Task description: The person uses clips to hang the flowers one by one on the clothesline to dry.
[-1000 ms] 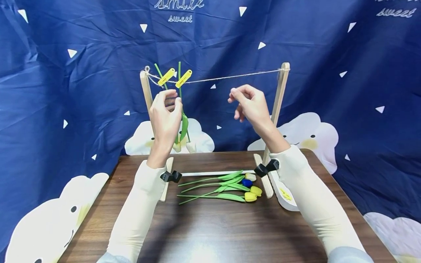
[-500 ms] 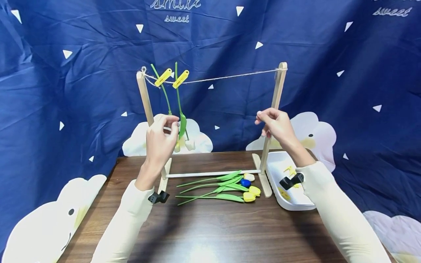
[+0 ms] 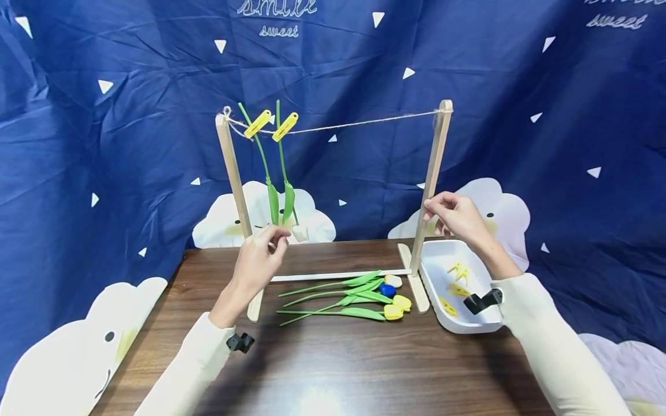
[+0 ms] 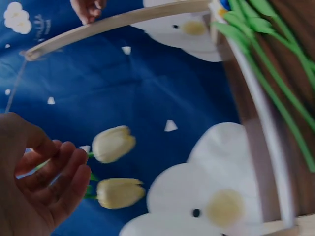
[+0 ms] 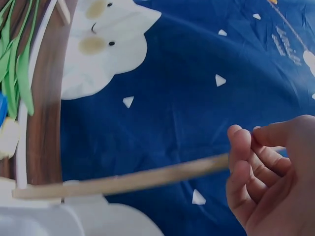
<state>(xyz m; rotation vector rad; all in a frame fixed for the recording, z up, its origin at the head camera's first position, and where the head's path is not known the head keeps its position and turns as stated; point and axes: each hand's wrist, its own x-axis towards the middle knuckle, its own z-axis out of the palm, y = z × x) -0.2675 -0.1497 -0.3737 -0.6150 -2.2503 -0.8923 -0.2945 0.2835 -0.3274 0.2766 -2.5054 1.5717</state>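
Two artificial tulips hang upside down from a twine line (image 3: 364,122), each held by a yellow clothespin (image 3: 285,126). In the left wrist view their blooms show as a whitish tulip (image 4: 113,144) and a pale yellow tulip (image 4: 119,193). My left hand (image 3: 260,252) hovers in front of the lower ends of these flowers, fingers loosely bent and holding nothing. Beside the right wooden post is my right hand (image 3: 458,218), also with relaxed, bent fingers and nothing held. Below, several tulips (image 3: 359,296) with white, blue and yellow blooms lie on the brown table (image 3: 333,364).
A white tray (image 3: 442,320) with several yellow clothespins (image 3: 459,289) stands right of the frame. The right post (image 3: 433,173) and left post (image 3: 232,167) carry the twine, and a white crossbar (image 3: 333,276) joins their feet. Behind hangs a blue curtain (image 3: 354,69).
Both hands have moved down from near the twine. The right one has also gone to the right, toward the tray. The two hanging tulips and those on the table stay put.
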